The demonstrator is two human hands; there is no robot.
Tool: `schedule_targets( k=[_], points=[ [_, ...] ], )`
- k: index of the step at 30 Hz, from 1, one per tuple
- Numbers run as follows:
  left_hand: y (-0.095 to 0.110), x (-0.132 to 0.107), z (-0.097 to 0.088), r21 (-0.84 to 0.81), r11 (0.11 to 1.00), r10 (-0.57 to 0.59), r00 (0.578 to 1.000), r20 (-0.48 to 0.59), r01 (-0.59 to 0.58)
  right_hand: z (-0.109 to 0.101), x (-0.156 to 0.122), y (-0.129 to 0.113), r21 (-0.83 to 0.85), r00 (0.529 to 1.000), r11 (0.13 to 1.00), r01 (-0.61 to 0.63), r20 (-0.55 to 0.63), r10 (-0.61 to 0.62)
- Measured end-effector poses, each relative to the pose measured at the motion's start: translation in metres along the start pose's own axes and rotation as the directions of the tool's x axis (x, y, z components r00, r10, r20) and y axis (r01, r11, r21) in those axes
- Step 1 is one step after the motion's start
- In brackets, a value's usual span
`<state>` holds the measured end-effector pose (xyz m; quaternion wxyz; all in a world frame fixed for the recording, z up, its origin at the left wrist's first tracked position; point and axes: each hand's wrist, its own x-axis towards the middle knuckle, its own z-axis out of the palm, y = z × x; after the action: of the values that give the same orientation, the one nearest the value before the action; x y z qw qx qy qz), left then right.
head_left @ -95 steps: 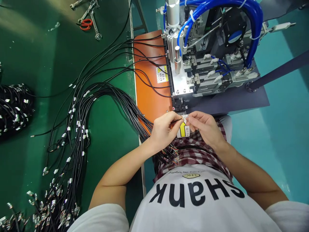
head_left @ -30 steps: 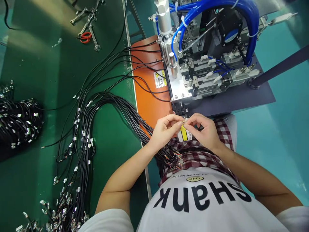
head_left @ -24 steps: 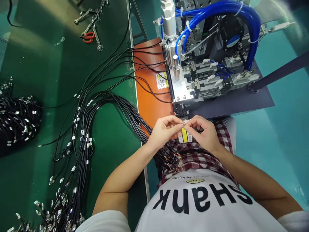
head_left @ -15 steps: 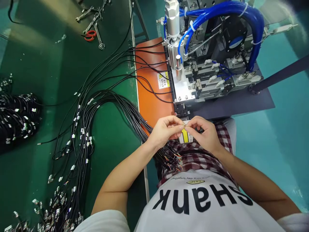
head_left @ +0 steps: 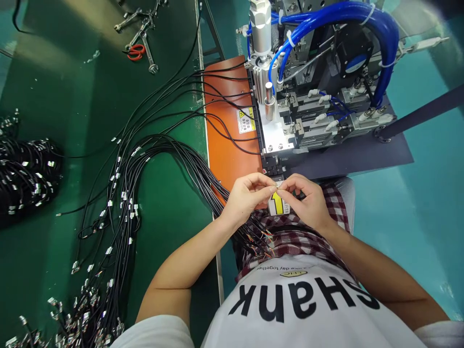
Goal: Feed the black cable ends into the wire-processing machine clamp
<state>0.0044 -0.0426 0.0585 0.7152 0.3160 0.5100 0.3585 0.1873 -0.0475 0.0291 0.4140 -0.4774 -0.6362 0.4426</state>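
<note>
My left hand [head_left: 250,195] and my right hand [head_left: 306,198] meet fingertip to fingertip above my lap. Each is closed in a pinch of thumb and forefinger on something thin and tiny, too small to make out. Just below them shows a white label with a yellow arrow [head_left: 277,203]. A thick bundle of black cables [head_left: 188,162] runs off the table and under my left forearm. Its stripped ends, with thin coloured wires [head_left: 266,236], lie on my lap.
Right ahead stands a machine with metal cylinders [head_left: 261,34] and blue hoses [head_left: 340,12]. Several cables cross its orange plate [head_left: 224,130] into its edge. Red-handled scissors [head_left: 136,52], wrenches [head_left: 148,53] and a coiled cable pile [head_left: 31,176] lie on the green table [head_left: 163,203].
Both hands keep almost the same place and pinch; only slight finger movement shows. The view has shifted very slightly.
</note>
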Motion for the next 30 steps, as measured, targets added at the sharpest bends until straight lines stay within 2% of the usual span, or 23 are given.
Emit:
schedule_targets(
  k=[8, 16, 21, 30],
  points=[
    [-0.006, 0.003, 0.001, 0.015, 1.0, -0.005, 0.999, -0.032, 0.006, 0.009, -0.005, -0.003, -0.069, 0.998, 0.996, 0.052, -0.032, -0.054],
    [-0.006, 0.004, -0.002, 0.021, 0.999, -0.029, 0.999, -0.016, 0.029, -0.007, 0.006, -0.001, 0.01, 0.995, 0.997, -0.082, 0.053, 0.081],
    [-0.005, 0.005, -0.001, 0.041, 0.999, 0.007, 1.0, -0.025, -0.006, -0.006, 0.009, -0.004, 0.03, 0.995, 0.996, -0.085, 0.064, 0.083],
    [-0.007, 0.006, -0.003, 0.02, 1.0, -0.013, 1.0, -0.001, 0.013, -0.002, 0.01, -0.001, -0.007, 0.999, 0.999, -0.051, 0.013, 0.052]
  ],
)
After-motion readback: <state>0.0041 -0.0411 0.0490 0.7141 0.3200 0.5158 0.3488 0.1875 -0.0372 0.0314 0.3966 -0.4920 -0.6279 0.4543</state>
